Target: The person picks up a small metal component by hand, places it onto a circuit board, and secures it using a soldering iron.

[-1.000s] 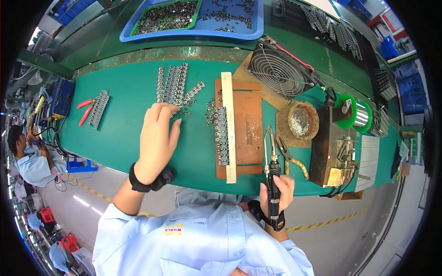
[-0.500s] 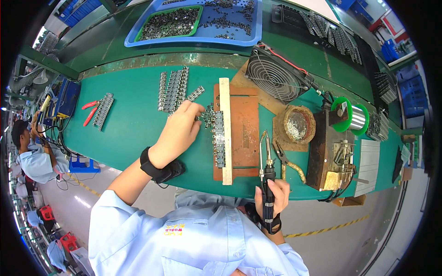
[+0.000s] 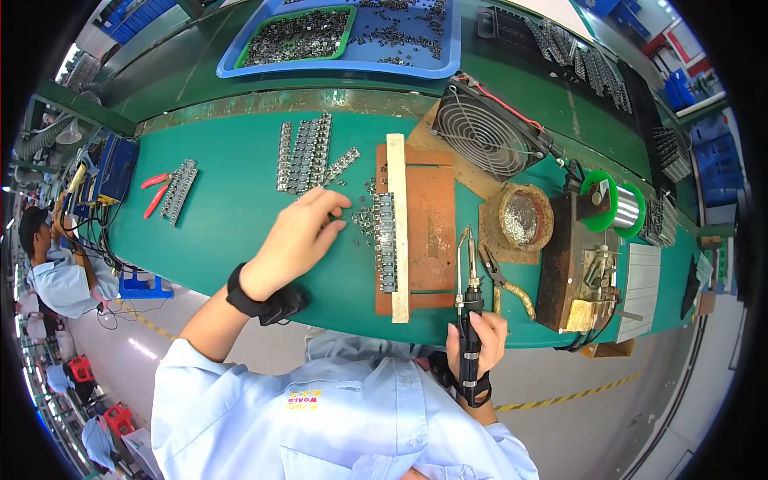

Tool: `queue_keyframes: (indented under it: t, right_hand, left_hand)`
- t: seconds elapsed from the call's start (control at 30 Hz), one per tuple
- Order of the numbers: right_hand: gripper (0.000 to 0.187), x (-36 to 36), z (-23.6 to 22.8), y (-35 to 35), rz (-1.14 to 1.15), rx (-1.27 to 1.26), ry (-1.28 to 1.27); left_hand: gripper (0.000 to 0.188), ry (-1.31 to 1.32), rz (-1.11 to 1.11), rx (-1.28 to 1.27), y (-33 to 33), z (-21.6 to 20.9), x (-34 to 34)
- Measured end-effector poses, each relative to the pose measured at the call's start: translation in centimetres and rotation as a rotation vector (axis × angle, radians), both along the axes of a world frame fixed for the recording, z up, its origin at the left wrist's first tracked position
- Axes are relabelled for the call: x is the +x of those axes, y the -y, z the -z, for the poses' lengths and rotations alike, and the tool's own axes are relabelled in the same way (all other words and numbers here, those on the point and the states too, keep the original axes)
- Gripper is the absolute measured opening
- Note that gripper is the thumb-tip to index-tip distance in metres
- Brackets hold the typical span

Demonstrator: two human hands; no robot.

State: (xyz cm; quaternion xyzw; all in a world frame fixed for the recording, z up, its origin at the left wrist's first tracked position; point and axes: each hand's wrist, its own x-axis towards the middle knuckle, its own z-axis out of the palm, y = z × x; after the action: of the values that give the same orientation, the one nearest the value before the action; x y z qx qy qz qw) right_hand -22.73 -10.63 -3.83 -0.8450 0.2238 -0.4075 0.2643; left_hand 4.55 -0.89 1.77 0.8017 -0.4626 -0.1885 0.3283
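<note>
My left hand (image 3: 298, 234) is over the green table mat, fingers bent and thumb apart from them, with nothing visible in it. Just right of it lies a loose heap of small metal parts (image 3: 365, 222). A strip of small circuit boards (image 3: 386, 248) stands along a pale wooden bar (image 3: 400, 232) on a reddish-brown board (image 3: 432, 232). My right hand (image 3: 486, 342) is wrapped round a black soldering iron (image 3: 472, 324), its tip and thin side tube pointing away from me over the brown board's right edge. Beyond my left hand lie several board strips (image 3: 306, 152).
Pliers (image 3: 509, 284) lie right of the iron. Further right are a round solder pot (image 3: 518, 216), a fan (image 3: 486, 132), a metal box (image 3: 564, 272) and a green solder wire spool (image 3: 620, 204). Red-handled cutters (image 3: 158, 194) lie left. A blue tray (image 3: 400, 70) of parts stands at the back.
My left hand has drawn back slightly to the left and toward me, away from the loose parts. The soldering iron stays in my right hand, almost unmoved.
</note>
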Motion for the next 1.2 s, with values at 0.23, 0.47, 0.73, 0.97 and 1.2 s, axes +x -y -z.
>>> queue_keyframes:
  t: [0.23,0.47,0.73,0.97,1.2]
  right_hand:
    - [0.042,0.1,-0.1,-0.1,0.020,-0.002,0.016]
    - [0.042,0.2,-0.3,0.3,0.015,0.003,0.001]
    - [0.043,0.5,-0.3,0.1,0.037,-0.009,-0.021]
    - [0.044,0.4,-0.2,-0.1,0.052,-0.004,-0.043]
    - [0.043,0.4,-0.2,-0.2,0.051,-0.019,-0.084]
  left_hand:
    - [0.014,0.209,0.038,0.002,0.3,1.3,-0.2]
    - [0.006,-0.254,-0.123,-0.011,-2.0,-1.0,-2.2]
    - [0.007,-0.812,-0.214,-0.291,-3.7,1.1,-5.3]
    - [0.011,-1.106,-0.245,-0.246,-3.0,1.5,-5.9]
    - [0.010,-1.247,-0.206,-0.218,-2.3,1.9,-5.4]
